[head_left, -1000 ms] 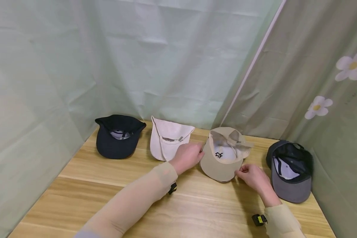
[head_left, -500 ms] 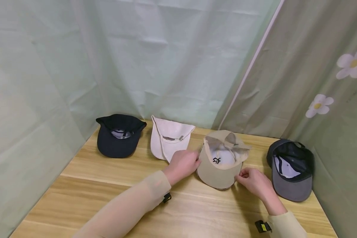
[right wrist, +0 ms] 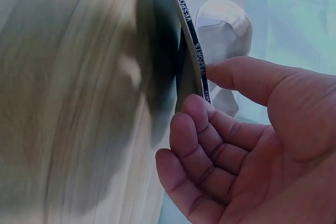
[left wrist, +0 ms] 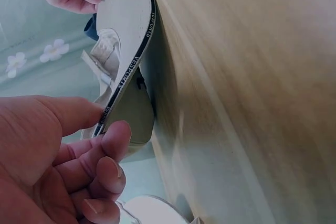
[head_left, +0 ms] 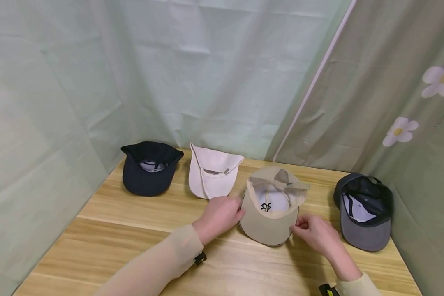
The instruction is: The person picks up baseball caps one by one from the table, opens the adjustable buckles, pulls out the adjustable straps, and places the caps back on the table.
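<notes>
A beige baseball cap [head_left: 268, 228] lies upside down with its brim toward me, and dark lettering shows inside its crown. My left hand [head_left: 220, 216] pinches the left edge of the brim between thumb and forefinger. On the opposite edge, my right hand [head_left: 316, 234] pinches the brim the same way. Up close in the left wrist view, the brim [left wrist: 126, 11] has a dark edge band with white letters. The right wrist view shows that brim edge [right wrist: 190, 30] between thumb and fingertips, tilted off the wooden table [right wrist: 63, 103].
Left of the beige cap sit a white cap [head_left: 214, 181] and a black cap [head_left: 148, 176]. A dark grey cap [head_left: 366, 234] lies at the right edge. Pale curtains [head_left: 207, 82] hang behind and along both sides of the table [head_left: 133, 230].
Both hands have drawn the beige cap toward me and slightly left, keeping hold of its brim. The other caps stay in place.
</notes>
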`<state>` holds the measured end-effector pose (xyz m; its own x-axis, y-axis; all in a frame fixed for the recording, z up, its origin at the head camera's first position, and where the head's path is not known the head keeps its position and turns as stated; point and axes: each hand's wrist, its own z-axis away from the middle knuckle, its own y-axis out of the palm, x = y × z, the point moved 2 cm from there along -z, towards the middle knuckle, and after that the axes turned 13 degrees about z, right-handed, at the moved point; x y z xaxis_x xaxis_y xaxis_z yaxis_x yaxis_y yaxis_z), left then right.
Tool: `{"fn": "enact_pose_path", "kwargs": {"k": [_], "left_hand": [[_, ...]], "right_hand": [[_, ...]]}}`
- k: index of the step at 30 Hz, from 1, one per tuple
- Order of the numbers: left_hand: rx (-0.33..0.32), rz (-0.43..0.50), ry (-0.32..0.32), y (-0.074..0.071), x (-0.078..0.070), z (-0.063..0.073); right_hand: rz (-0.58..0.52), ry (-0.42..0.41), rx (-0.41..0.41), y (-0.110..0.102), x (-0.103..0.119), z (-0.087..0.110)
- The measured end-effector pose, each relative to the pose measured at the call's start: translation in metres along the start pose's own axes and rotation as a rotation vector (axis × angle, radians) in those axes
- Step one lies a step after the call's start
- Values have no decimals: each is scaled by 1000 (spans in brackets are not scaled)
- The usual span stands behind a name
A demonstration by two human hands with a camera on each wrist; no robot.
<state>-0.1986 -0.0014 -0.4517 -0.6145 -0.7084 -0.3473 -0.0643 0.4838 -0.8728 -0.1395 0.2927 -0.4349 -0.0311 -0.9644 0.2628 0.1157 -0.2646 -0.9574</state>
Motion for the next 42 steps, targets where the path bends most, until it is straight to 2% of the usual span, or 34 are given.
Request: {"fn": "enact_pose_path", "kwargs": {"k": [8,20,32,42], "left_hand": [[-26,36,26,-9,-1,14],[-1,58,12,-18,-4,31],[4,33,70,-27,-7,51],[89,-13,65,-38,-11,59]], "right_hand": [[-3,-17,17,6,4,10],[-16,0,21,10,5,6],[-8,-13,-5,10,14,12],[-12,-48,-11,10,21,22]]}}
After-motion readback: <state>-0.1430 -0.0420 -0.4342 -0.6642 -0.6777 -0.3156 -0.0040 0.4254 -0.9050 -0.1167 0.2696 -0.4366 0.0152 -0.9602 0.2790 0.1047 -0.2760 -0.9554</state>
